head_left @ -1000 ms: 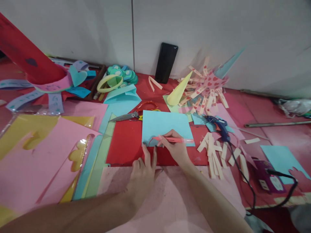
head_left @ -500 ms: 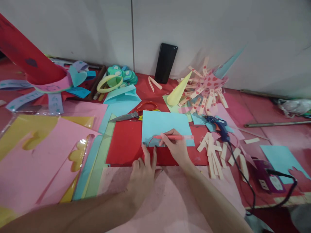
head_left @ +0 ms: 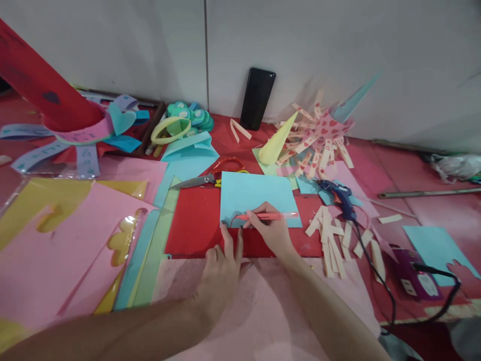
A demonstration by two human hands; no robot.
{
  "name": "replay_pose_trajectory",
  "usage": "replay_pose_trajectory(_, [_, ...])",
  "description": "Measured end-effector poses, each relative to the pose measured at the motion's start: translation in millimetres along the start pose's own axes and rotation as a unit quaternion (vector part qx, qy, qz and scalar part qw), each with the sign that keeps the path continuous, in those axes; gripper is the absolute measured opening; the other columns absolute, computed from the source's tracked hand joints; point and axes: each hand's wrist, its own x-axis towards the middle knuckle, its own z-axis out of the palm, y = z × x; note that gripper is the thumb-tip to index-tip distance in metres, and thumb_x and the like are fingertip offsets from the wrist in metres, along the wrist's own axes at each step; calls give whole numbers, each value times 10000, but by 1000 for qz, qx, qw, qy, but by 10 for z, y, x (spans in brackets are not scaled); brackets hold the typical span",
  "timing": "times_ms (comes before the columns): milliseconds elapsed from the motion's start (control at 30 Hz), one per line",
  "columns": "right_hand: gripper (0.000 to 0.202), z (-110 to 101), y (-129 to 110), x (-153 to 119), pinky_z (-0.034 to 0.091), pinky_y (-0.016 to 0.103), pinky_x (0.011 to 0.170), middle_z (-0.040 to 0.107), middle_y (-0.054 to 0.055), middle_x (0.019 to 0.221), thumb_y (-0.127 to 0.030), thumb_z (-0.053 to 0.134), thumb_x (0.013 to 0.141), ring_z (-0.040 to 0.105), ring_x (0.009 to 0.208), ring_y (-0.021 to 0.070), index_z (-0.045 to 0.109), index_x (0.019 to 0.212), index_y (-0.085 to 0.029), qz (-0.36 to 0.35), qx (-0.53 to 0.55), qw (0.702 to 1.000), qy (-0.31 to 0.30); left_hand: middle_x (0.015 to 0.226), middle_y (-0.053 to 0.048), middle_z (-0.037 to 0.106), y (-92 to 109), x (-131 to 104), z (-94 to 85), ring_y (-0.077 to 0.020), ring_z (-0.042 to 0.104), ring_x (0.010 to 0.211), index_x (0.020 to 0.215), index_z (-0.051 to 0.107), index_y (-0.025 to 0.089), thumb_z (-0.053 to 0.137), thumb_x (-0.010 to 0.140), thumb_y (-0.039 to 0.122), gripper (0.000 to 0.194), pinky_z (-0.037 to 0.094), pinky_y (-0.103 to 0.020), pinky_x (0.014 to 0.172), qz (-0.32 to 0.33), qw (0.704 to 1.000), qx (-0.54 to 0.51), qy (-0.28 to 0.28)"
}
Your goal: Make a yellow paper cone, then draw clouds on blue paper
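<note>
A light blue sheet of paper (head_left: pixel 259 193) lies on a red sheet (head_left: pixel 195 220) before me. My right hand (head_left: pixel 268 228) grips a red pen (head_left: pixel 270 216), its tip at the end of a short curved line near the paper's lower left. My left hand (head_left: pixel 223 253) rests on the paper's lower edge, fingertips pressing it with index and middle fingers stretched apart. Just behind the paper's left corner lie scissors (head_left: pixel 210 175) with red handles; a second, yellow-handled tool is partly covered by the paper.
A black phone (head_left: pixel 257 98) leans on the wall. Right of my hands lie cream paper strips (head_left: pixel 330 240), a blue glue gun (head_left: pixel 338 195) and a purple power box (head_left: pixel 413 276). A yellow cone (head_left: pixel 278 143) stands behind; pink sheets (head_left: pixel 82 250) in plastic lie left.
The pen tip has moved slightly down along the curve, and my right hand has shifted a little with it. My left hand stays in place on the paper.
</note>
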Motion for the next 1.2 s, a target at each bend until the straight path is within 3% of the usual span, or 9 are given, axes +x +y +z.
replay_pose_trajectory(233, [193, 8, -15, -11, 455, 270, 669, 641, -18, 574, -348, 564, 774, 602, 610, 134, 498, 662, -206, 7, -5, 1000, -9, 1258, -263, 449, 9, -1, -2, -177, 590, 603, 1309, 373, 133, 335, 876, 375, 497, 449, -328, 579, -4, 1000, -5, 2])
replay_pose_trajectory(867, [243, -2, -30, -5, 421, 248, 576, 540, -34, 532, -366, 563, 762, 513, 544, 117, 471, 606, -203, -1, -28, 1000, -8, 1249, -287, 443, 13, 0, 22, -184, 599, 615, 1264, 430, 67, 342, 878, 347, 485, 464, -331, 586, -9, 1000, -19, 23])
replay_pose_trajectory(1200, [233, 0, -2, 3, 402, 252, 556, 525, -26, 543, -374, 553, 767, 491, 546, 124, 483, 622, -206, -3, -39, 999, -5, 1267, -268, 434, -1, 11, -15, -190, 607, 658, 1273, 425, 94, 351, 879, 328, 464, 469, -342, 619, -18, 998, -58, -6])
